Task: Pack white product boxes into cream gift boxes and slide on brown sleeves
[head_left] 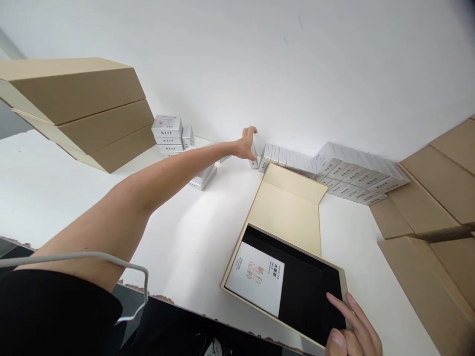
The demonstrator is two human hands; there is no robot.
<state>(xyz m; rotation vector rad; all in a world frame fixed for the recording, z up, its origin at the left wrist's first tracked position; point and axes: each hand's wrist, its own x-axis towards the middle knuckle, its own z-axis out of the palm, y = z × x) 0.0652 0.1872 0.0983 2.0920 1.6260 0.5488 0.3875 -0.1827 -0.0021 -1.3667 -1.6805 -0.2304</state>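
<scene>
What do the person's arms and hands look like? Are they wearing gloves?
No gloves: the left hand and the right hand are both bare. The left arm has a short black sleeve ending above the elbow, and a thin, pale cable crosses in front of that arm. The right arm is out of view.
</scene>
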